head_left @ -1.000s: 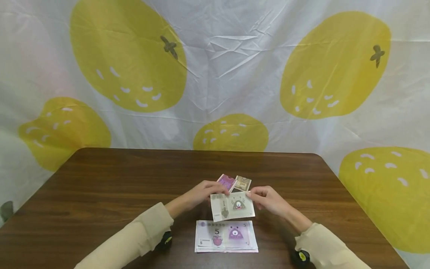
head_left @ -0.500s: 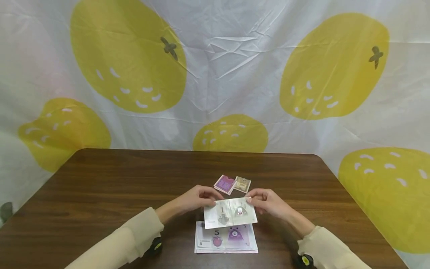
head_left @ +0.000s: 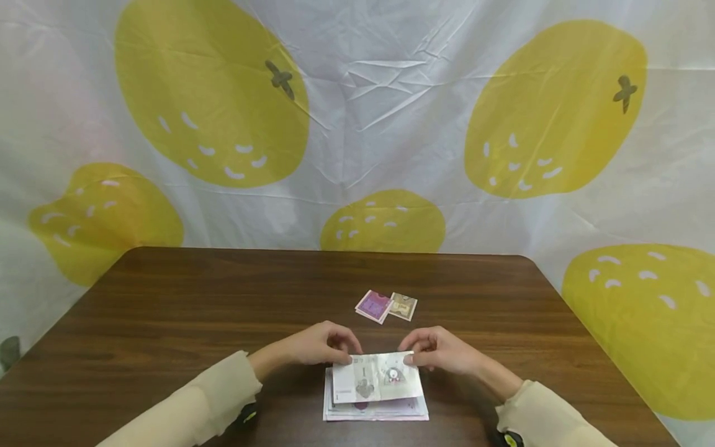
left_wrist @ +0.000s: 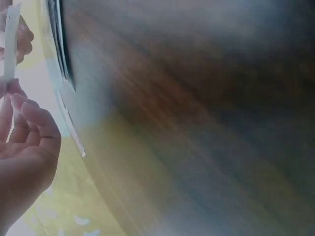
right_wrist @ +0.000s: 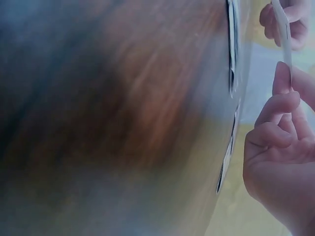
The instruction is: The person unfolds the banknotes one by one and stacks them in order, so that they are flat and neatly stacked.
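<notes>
A grey-white play banknote (head_left: 377,377) with a small monster print is held by both hands above a stack of purple play banknotes (head_left: 375,416). My left hand (head_left: 313,345) pinches its upper left corner between thumb and fingers. At the upper right corner, my right hand (head_left: 447,352) pinches it the same way. In the left wrist view the note (left_wrist: 12,42) appears edge-on at the fingertips, well off the table. The right wrist view likewise shows the note (right_wrist: 284,39) nearly edge-on. Most of the stack's top is hidden under the held note.
Beyond the hands lie small purple notes (head_left: 374,305) and a brownish note (head_left: 403,307), partly overlapping. Everything rests on a dark wooden table (head_left: 223,298). Behind it hangs a white curtain (head_left: 385,136) printed with yellow fruit.
Both hands have brought the grey-white note toward the near edge, from in front of the small notes to over the purple stack. The left hand has shifted its hold to the note's left corner.
</notes>
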`<state>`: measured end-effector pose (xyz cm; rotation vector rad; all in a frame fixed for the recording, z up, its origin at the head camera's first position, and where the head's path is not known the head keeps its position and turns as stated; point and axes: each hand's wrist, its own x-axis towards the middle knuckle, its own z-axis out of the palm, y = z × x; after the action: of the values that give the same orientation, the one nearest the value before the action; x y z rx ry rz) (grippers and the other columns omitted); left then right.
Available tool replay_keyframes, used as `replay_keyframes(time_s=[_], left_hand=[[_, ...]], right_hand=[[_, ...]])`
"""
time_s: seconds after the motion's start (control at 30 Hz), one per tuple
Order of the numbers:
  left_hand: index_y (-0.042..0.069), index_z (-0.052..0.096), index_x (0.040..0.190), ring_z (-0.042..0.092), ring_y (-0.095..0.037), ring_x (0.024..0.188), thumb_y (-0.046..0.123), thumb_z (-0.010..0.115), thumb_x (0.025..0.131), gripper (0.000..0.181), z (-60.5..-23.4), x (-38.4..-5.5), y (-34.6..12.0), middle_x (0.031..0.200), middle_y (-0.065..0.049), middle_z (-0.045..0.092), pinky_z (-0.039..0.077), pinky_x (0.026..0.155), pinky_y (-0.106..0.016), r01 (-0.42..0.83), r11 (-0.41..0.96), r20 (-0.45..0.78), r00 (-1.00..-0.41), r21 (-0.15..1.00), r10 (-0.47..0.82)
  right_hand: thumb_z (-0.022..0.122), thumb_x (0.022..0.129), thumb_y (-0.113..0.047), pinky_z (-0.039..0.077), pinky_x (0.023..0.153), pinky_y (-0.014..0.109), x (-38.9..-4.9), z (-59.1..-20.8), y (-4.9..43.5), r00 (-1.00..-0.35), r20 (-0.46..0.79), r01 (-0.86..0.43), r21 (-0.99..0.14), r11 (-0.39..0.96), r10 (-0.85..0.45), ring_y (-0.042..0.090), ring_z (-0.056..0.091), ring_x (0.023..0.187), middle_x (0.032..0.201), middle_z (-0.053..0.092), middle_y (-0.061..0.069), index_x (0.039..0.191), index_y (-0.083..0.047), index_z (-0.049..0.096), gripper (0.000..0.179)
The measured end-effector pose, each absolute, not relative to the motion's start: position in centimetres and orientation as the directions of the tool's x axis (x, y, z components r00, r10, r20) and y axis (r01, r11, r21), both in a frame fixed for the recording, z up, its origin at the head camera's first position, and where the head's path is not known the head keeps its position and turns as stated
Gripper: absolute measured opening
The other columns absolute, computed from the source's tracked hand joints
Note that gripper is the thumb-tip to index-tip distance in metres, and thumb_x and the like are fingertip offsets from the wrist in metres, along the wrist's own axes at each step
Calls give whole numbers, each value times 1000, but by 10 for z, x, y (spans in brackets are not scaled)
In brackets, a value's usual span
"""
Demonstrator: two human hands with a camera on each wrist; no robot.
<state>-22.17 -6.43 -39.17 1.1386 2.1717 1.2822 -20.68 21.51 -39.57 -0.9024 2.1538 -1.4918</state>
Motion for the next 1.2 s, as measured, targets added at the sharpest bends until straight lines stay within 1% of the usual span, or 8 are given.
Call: replay_keyframes(time_s=[0.1, 0.17, 0.27, 0.43, 0.67, 0.8, 1.03, 1.2], left_hand=[[3, 63, 91, 41, -1, 54, 3, 61, 77, 14, -393, -220, -66, 61, 8, 48, 33, 49, -17, 486, 283, 68, -586, 827, 808], [4, 62, 90, 41, -1, 53, 2, 61, 77, 14, -394, -218, -66, 60, 8, 48, 33, 49, -17, 491, 296, 55, -580, 819, 813], [6, 62, 88, 40, -1, 51, 2, 62, 76, 14, -395, -217, -65, 59, 8, 48, 32, 47, -17, 496, 322, 32, -581, 806, 813], [8, 62, 85, 41, -1, 49, 2, 63, 73, 13, -397, -216, -63, 57, 8, 48, 32, 46, -17, 521, 373, 19, -601, 768, 799], [9, 58, 81, 41, 0, 51, 6, 65, 72, 11, -400, -215, -61, 57, 10, 46, 34, 49, -16, 632, 407, 68, -590, 659, 805], [11, 55, 79, 40, 0, 51, 8, 66, 72, 14, -401, -213, -60, 57, 10, 45, 34, 49, -17, 649, 454, 53, -605, 611, 794], [12, 53, 77, 40, 0, 51, 10, 68, 72, 17, -402, -212, -59, 56, 9, 44, 34, 49, -17, 658, 483, 43, -615, 577, 787], [12, 52, 77, 40, 0, 51, 9, 68, 72, 17, -401, -212, -59, 56, 9, 44, 34, 49, -17, 662, 481, 51, -616, 576, 786]], right_hand=[[60, 81, -4, 37, 44, 21, -207, -398, 213, -718, 46, -307, -916, 257, -695, 6, 45, 51, 65, 56, 6, 97, 5, 58, 19], [61, 81, -5, 37, 44, 20, -206, -399, 212, -710, 36, -308, -914, 265, -703, 6, 45, 52, 66, 57, 4, 97, 4, 58, 19], [61, 80, -4, 36, 44, 19, -207, -401, 211, -692, 28, -314, -912, 265, -721, 6, 45, 52, 68, 58, 5, 96, 3, 59, 18], [63, 78, -4, 36, 44, 18, -207, -404, 210, -672, 33, -344, -898, 272, -740, 6, 47, 53, 69, 59, 6, 93, 3, 59, 17], [67, 75, -6, 37, 49, 17, -206, -406, 208, -685, 65, -447, -824, 348, -726, 4, 47, 58, 68, 56, -2, 88, -3, 62, 14], [68, 74, -8, 37, 49, 18, -205, -407, 206, -690, 75, -493, -777, 391, -720, 4, 46, 58, 67, 54, -5, 87, -7, 63, 14], [70, 71, -10, 34, 48, 17, -203, -408, 204, -703, 63, -532, -708, 465, -708, 2, 42, 53, 62, 49, -9, 83, -12, 62, 14], [70, 70, -8, 33, 48, 17, -203, -406, 203, -714, 57, -531, -694, 486, -698, 1, 40, 52, 62, 47, -9, 81, -11, 60, 16]])
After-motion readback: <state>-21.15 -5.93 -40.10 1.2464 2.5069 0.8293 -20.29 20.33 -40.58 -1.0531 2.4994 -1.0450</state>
